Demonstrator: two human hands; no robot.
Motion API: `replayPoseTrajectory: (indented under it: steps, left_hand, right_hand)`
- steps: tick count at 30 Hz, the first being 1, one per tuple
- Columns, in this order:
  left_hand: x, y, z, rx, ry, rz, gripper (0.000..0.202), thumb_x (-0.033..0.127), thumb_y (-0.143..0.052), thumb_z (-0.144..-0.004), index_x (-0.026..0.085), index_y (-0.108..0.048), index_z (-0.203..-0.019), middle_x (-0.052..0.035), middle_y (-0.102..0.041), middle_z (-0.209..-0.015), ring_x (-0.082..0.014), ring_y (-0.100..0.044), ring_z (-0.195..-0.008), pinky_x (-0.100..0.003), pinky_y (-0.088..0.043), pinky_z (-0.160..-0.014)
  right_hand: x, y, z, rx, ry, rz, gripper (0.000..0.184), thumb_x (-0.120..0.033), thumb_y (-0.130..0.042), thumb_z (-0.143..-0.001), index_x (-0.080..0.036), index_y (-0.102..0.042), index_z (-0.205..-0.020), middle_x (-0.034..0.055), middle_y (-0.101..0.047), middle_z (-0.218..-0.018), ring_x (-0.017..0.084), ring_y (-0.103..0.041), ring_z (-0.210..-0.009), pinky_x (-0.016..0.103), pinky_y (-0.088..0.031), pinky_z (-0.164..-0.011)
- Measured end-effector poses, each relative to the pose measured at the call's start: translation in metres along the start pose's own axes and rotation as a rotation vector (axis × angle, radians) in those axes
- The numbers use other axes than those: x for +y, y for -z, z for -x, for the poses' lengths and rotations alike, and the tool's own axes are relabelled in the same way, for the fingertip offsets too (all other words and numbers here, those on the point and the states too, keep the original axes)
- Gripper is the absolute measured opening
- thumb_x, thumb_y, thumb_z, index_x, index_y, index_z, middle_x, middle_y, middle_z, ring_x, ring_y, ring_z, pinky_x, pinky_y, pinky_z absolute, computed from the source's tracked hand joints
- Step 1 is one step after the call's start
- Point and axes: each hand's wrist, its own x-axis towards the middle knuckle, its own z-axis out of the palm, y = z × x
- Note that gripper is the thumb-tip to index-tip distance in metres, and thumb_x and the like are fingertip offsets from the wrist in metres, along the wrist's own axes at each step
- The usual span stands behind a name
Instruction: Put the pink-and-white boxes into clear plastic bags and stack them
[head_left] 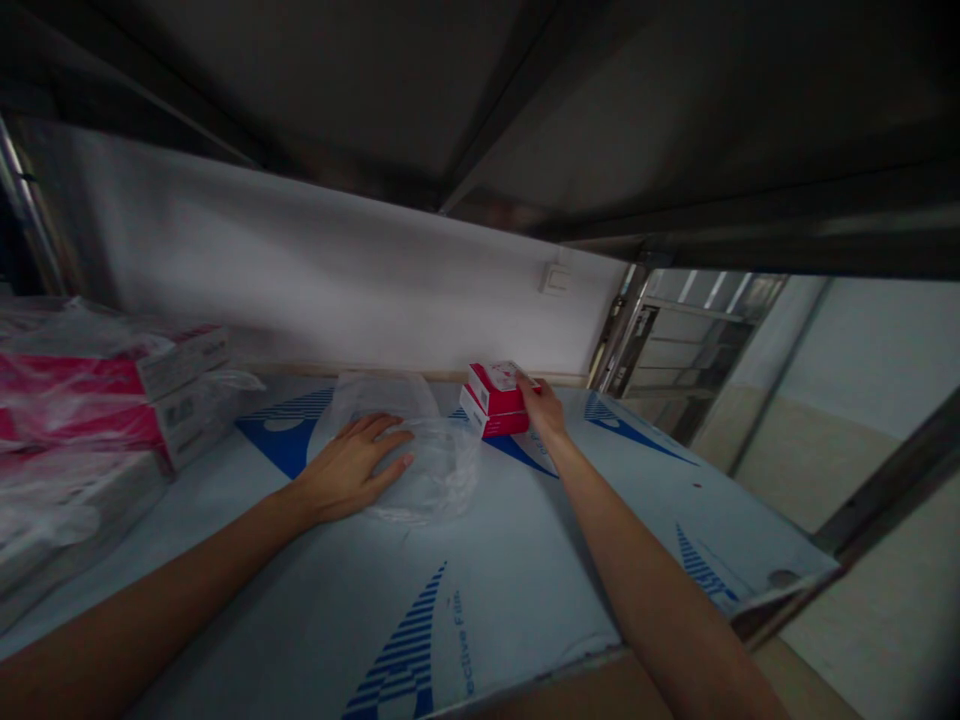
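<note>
In the middle of the frame, the right hand (544, 410) curls round the right end of a pair of small red-and-white cardboard boxes (501, 402), stacked one on the other, fingers closed on the upper one; whether the grip takes in the lower one too, I cannot tell. Left of centre, the left hand (364, 465) lies palm down with fingers loosely spread on a crumpled clear plastic bag (442, 490), pressing rather than pinching it. Both are over a metal-framed shelf covered in pale blue printed film (525, 560). To handle this well, the right hand should span both boxes, so that the lower cannot slip out, and squeeze lightly, as thin card probably dents. The left is best kept flat, since such light plastic likely slides and bunches easily.
</note>
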Motion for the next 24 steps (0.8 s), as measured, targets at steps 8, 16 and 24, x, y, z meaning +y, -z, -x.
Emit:
replayPoseTrajectory:
  steps: [8,16,24]
  left_hand:
    - [-0.006,-0.007,0.001,0.006,0.005,-0.007,0.052,0.052,-0.035,-0.102,0.028,-0.048,-0.146,-0.0115,-0.053,-0.144,-0.0305,-0.048,-0.134,-0.052,-0.037,-0.113]
    - [-0.005,-0.007,0.001,-0.014,0.022,-0.020,0.052,0.052,-0.034,-0.102,0.030,-0.046,-0.148,-0.0114,-0.051,-0.145,-0.0294,-0.046,-0.135,-0.051,-0.036,-0.113]
    - [-0.004,-0.006,0.002,0.011,0.013,0.007,0.050,0.050,-0.037,-0.102,0.030,-0.048,-0.146,-0.0113,-0.051,-0.145,-0.0307,-0.047,-0.134,-0.053,-0.038,-0.112]
  right_hand:
    - [-0.028,-0.011,0.026,0.082,0.245,0.234,0.072,-0.071,-0.061,-0.079,-0.029,-0.053,-0.137,0.0131,-0.060,-0.135,0.034,-0.058,-0.122,0.048,-0.042,-0.103]
    - [-0.029,-0.013,0.028,-0.032,0.562,0.497,0.059,-0.040,-0.076,-0.072,-0.022,-0.063,-0.127,0.0116,-0.062,-0.133,0.031,-0.054,-0.126,0.049,-0.038,-0.109]
    - [-0.017,-0.017,0.025,-0.030,0.528,0.543,0.082,-0.045,-0.084,-0.064,-0.028,-0.054,-0.138,0.0132,-0.050,-0.147,0.036,-0.041,-0.139,0.057,-0.033,-0.111]
